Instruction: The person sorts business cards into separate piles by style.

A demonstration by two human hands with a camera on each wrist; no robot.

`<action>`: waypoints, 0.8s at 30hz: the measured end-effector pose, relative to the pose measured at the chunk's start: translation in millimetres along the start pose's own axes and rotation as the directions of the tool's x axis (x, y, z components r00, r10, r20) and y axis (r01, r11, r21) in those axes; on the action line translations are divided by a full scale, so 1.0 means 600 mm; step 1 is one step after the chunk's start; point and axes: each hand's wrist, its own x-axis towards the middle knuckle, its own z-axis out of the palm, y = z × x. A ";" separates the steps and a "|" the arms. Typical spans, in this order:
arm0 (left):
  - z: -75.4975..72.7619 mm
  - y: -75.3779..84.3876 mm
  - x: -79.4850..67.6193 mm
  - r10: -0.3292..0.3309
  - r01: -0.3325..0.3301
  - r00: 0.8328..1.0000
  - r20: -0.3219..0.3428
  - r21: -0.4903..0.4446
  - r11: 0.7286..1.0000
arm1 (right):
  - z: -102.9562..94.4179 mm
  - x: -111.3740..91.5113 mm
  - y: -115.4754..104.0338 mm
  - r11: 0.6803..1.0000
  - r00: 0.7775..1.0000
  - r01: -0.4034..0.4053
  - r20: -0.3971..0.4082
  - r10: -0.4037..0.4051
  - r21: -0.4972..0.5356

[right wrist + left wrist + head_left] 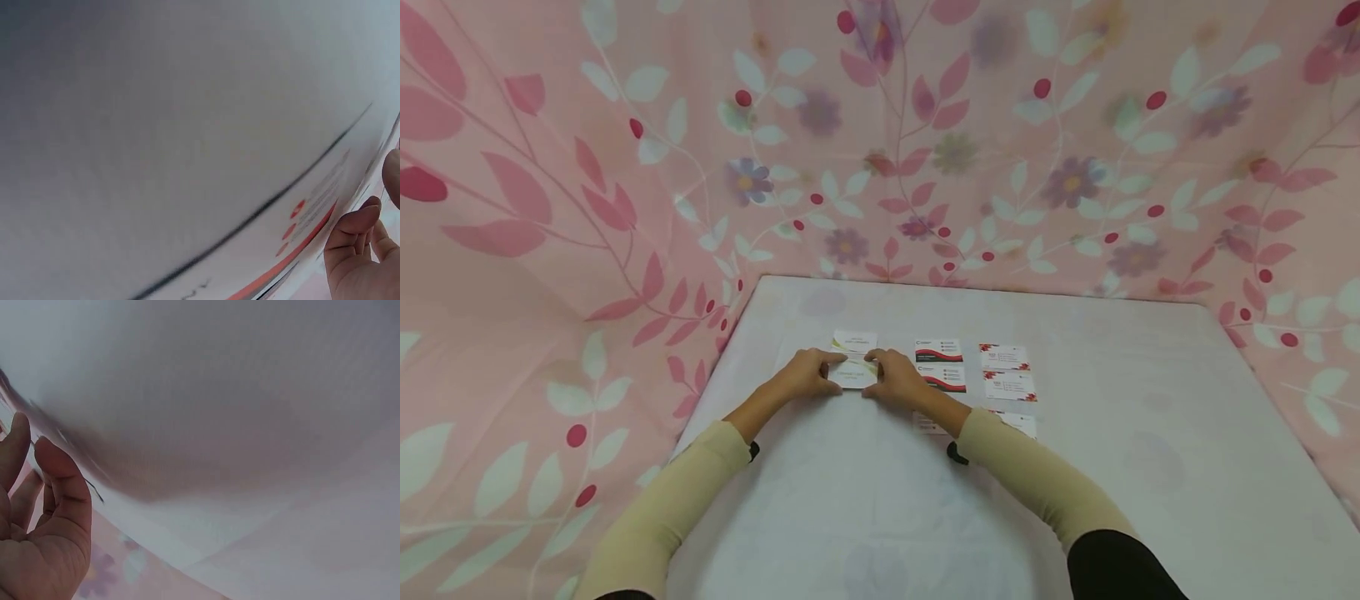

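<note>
Both hands meet at a white business card with green and yellow trim [853,377] on the left of the table. The left hand [805,374] pinches its left side with curled fingers and thumb; the left wrist view also shows that hand [47,519], bent fingertips close to the thumb. At the card's right side, the right hand [898,380] pinches it likewise. A matching card [854,340] lies just beyond, directly above it. In the right wrist view, the right hand [362,250] appears at the edge, near a red-and-black card [269,250].
To the right lies a column of red-and-black cards [937,350], its nearest card [928,424] partly behind the right wrist. Beyond that is a column of white cards with red leaf corners [1004,357]. A white cloth covers the table [1120,467]; a floral curtain [910,150] hangs behind.
</note>
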 end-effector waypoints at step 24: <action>-0.043 -0.022 0.101 -0.091 0.090 0.996 0.006 0.083 0.992 | -0.019 0.093 0.000 0.995 0.985 -0.089 -0.153 0.080 -0.053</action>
